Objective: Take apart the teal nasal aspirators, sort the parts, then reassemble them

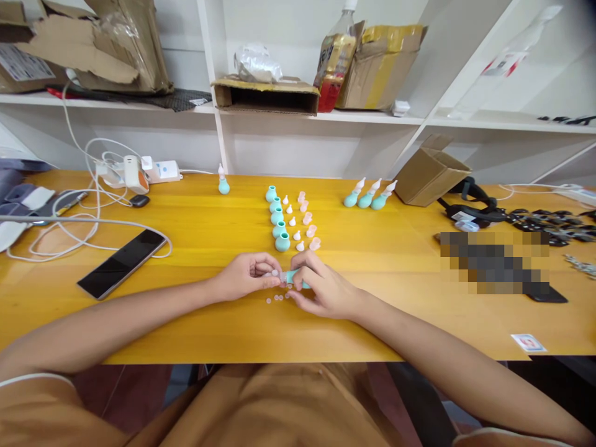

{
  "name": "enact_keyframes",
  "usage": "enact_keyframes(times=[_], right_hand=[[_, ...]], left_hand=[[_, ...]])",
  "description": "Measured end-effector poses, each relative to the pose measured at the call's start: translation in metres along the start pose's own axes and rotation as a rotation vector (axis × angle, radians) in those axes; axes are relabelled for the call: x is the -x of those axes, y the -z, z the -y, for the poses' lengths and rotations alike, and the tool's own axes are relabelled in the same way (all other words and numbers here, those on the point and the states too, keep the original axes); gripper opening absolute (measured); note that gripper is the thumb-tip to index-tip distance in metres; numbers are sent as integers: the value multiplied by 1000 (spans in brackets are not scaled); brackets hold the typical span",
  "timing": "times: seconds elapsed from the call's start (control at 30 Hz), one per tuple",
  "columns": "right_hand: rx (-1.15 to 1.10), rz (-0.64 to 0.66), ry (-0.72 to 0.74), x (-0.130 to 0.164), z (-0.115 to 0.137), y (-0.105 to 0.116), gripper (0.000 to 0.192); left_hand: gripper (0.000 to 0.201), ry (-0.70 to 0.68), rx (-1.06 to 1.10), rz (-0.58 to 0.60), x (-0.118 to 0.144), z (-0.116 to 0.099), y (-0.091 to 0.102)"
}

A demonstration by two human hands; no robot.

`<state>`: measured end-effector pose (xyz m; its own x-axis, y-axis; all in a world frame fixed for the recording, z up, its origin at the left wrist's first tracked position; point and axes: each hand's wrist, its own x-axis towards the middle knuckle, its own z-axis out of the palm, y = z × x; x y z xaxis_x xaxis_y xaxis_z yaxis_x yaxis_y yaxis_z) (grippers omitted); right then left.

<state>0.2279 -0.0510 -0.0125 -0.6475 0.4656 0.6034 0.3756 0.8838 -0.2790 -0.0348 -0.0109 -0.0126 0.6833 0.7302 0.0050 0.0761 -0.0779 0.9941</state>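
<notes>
Near the tabletop's [195,323] front edge, your right hand [321,288] is gripping a teal bulb [294,277]; your left hand [246,275] is pinching a small pink piece [274,272] against it.

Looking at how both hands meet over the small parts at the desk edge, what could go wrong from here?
1. The tiny pink discs lie loose just below the hands; a wrist sweep could likely scatter them off the near desk edge.
2. The right hand pinches a teal bulb while the left hand brings a small piece; either may slip.
3. The bulb row stands close behind; a reach might topple it.
</notes>
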Motion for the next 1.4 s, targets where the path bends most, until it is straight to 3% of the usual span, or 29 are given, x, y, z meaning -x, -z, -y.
enact_keyframes(times=[0.27,0.43,0.67,0.87,1.2,1.4], right_hand=[[240,-33,159,5,0,-3,11],[338,55,274,5,-3,-1,10],[224,-98,207,-1,3,-7,14],[55,-87,71,-2,6,-9,26],[-27,-75,38,-2,10,-13,33],[-94,-111,1,-7,12,-14,34]], left_hand=[[45,51,114,154,-2,-3,6],[46,84,145,212,-4,-6,7],[46,56,96,92,-2,0,4],[33,15,7,-22,2,3,-2],[26,-80,-194,-84,10,-2,-10],[24,-122,-277,-196,12,-5,-12]])
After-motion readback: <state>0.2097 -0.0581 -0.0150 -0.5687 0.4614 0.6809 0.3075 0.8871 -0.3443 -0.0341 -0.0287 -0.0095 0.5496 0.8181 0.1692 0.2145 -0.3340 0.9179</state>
